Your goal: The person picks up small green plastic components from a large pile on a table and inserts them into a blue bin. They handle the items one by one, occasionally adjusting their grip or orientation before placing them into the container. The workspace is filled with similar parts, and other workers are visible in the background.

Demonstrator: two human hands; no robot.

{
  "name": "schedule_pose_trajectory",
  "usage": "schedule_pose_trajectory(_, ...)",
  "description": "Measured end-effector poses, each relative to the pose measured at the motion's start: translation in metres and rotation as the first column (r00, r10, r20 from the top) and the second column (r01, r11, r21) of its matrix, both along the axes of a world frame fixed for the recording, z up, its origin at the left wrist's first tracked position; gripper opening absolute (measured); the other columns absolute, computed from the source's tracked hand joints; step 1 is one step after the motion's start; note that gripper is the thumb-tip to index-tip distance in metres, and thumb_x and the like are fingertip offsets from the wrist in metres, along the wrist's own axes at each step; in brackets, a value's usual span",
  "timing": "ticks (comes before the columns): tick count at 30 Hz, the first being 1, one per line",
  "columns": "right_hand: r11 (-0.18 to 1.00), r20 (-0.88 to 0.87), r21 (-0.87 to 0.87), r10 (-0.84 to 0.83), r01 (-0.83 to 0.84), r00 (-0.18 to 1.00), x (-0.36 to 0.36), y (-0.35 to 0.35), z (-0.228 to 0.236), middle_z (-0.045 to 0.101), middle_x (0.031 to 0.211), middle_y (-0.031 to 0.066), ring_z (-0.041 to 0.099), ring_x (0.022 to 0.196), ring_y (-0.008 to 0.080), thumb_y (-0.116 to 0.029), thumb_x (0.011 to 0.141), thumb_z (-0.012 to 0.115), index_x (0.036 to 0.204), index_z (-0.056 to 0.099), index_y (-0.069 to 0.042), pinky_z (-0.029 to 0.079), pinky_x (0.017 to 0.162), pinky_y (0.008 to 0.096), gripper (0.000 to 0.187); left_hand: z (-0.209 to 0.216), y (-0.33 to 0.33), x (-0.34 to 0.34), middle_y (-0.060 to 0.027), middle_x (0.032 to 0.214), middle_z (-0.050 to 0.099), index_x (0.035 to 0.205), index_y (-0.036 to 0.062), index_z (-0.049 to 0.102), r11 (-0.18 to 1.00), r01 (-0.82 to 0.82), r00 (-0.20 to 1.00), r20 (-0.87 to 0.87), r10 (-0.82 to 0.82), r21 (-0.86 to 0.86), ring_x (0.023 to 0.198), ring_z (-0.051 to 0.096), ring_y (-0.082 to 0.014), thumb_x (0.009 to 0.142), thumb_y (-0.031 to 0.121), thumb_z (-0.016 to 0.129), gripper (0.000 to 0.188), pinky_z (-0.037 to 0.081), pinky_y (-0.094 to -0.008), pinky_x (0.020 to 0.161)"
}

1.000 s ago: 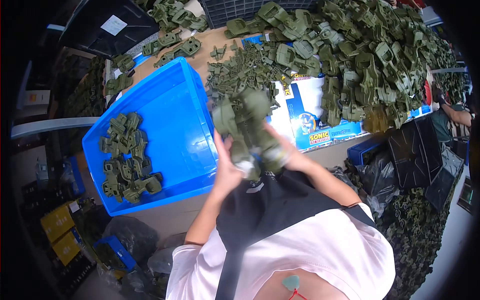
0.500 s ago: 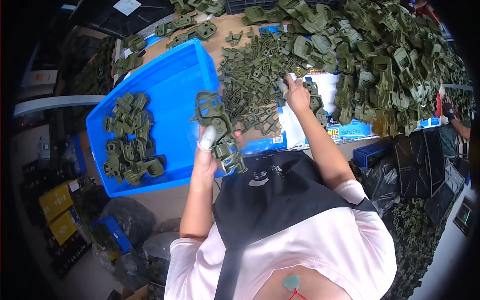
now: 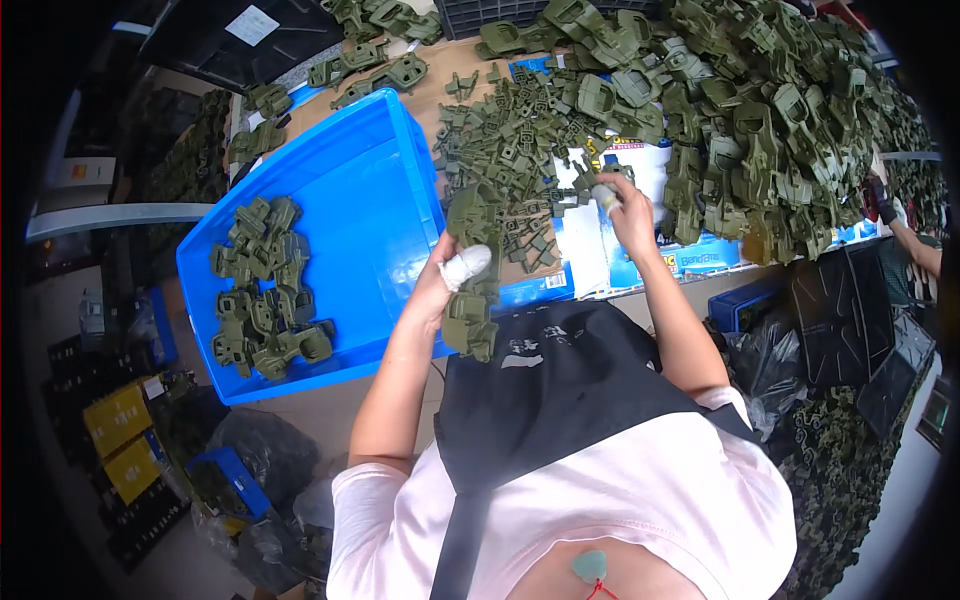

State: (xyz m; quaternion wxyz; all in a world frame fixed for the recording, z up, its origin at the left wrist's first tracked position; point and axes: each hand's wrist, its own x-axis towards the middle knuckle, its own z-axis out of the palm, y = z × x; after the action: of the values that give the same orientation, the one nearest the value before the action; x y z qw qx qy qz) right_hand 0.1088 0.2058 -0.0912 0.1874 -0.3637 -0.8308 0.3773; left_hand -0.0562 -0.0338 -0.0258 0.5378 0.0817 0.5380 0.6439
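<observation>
My left hand is closed around a long olive-green plastic toy vehicle body, held upright beside the blue bin's right wall. White wrapping covers its thumb. My right hand, also with a wrapped digit, pinches a small green plastic part above the white printed sheet. Just left of it spreads a heap of small green parts on brown cardboard. Several similar green bodies lie grouped along the left side of the blue bin.
A tall pile of green vehicle shells fills the table's right side. A black crate stands at the back. Black plastic bags and yellow boxes are on the floor at left. Another person's arm shows at far right.
My left hand has turned the vehicle body and moved it slightly right. My right hand has drawn back from the small-parts heap, rightward and nearer, with a small part at its fingertips.
</observation>
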Motion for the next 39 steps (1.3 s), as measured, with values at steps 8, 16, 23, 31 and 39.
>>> schedule_pose_trajectory(8, 0.987, 0.030, -0.145, -0.062, 0.065, 0.998, 0.003, -0.001, 0.007, 0.062, 0.088, 0.0136, 0.061, 0.077, 0.0291, 0.001, 0.072, 0.058, 0.092, 0.054, -0.005, 0.047, 0.068, 0.0374, 0.021, 0.002, 0.026, 0.016, -0.0109, 0.106, 0.059, 0.127, 0.0096, 0.040, 0.999, 0.002, 0.991, 0.133, -0.009, 0.051, 0.080, 0.064, -0.0291, 0.080, 0.027, 0.064, 0.055, 0.056, -0.0364, 0.063)
schedule_pose_trajectory(16, 0.909, -0.148, 0.215, 0.391, -0.356, 0.908, 0.015, -0.046, 0.096, 0.061, 0.090, 0.0112, 0.061, 0.078, 0.0271, 0.011, 0.068, 0.054, 0.102, 0.059, -0.006, 0.049, 0.067, 0.0356, 0.039, 0.011, 0.018, 0.016, -0.0117, 0.106, 0.058, 0.132, 0.0127, 0.036, 0.993, 0.071, 0.977, 0.191, -0.089, 0.096, 0.084, 0.064, -0.0273, 0.080, 0.028, 0.064, 0.061, 0.055, -0.0382, 0.070)
schedule_pose_trajectory(23, 0.761, 0.093, 0.252, 0.596, -0.598, 0.797, 0.008, -0.047, 0.103, 0.050, 0.076, 0.0114, 0.055, 0.078, 0.0304, 0.008, 0.055, 0.055, 0.103, 0.062, -0.008, 0.047, 0.068, 0.0394, 0.051, 0.018, 0.016, 0.016, -0.0090, 0.116, 0.055, 0.131, 0.0042, 0.036, 0.952, 0.305, 0.951, -0.072, -0.302, 0.035, 0.099, 0.057, -0.0162, 0.081, 0.019, 0.062, 0.059, 0.049, -0.0294, 0.083)
schedule_pose_trajectory(31, 0.731, 0.178, 0.202, 0.627, -0.652, 0.759, 0.010, -0.062, 0.104, 0.054, 0.075, 0.0130, 0.060, 0.070, 0.0327, -0.001, 0.065, 0.056, 0.098, 0.058, -0.006, 0.049, 0.059, 0.0418, 0.033, 0.021, 0.013, 0.029, -0.0060, 0.102, 0.059, 0.120, 0.0024, 0.046, 0.937, 0.349, 0.919, -0.193, -0.343, -0.006, 0.085, 0.058, -0.0114, 0.074, 0.010, 0.070, 0.052, 0.047, -0.0271, 0.073)
schedule_pose_trajectory(39, 0.740, -0.066, 0.239, 0.658, -0.629, 0.750, 0.025, -0.072, 0.070, 0.056, 0.072, 0.0127, 0.057, 0.063, 0.0297, 0.001, 0.067, 0.058, 0.095, 0.061, -0.005, 0.049, 0.056, 0.0404, 0.029, 0.036, 0.006, 0.041, -0.0075, 0.101, 0.061, 0.121, 0.0024, 0.045, 0.866, 0.469, 0.781, -0.376, -0.498, -0.172, 0.080, 0.060, -0.0121, 0.069, 0.012, 0.075, 0.061, 0.050, -0.0290, 0.067)
